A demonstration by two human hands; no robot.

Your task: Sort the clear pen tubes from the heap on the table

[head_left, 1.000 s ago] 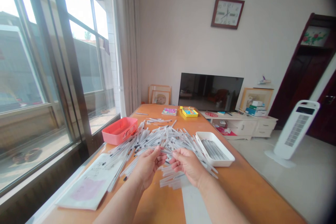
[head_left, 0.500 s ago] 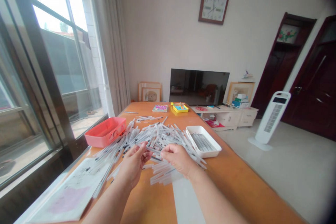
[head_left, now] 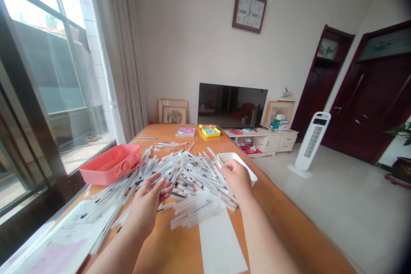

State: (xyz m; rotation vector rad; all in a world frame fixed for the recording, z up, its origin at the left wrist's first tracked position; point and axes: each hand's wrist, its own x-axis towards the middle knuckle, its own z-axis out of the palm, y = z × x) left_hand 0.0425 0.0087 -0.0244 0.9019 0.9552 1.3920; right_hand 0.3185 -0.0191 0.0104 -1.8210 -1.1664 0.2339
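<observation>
We see the right hand [head_left: 236, 176] over the near part of the white tray [head_left: 227, 155], covering much of it, so most of what lies inside is hidden from us. Its fingers are curled in together with the thumb against them; we cannot tell whether they are clamped on anything.

The left hand [head_left: 149, 201] hangs at the near left edge of the pile of tubes [head_left: 199, 169], fingers loosely bent and slightly apart, the thumb close to the forefinger. Whether a thin tube sits between them we cannot make out.

The pile spreads across the middle of the table [head_left: 276, 222], many tubes overlapping, some with dark ends. At the near side, clear tubes lie across the far end of a white strip [head_left: 221, 242]. To the left, we find tubes against the pink basket [head_left: 98, 175], whose floor is partly hidden by its near wall, and over a booklet [head_left: 58, 248], cut off at the near edge.
</observation>
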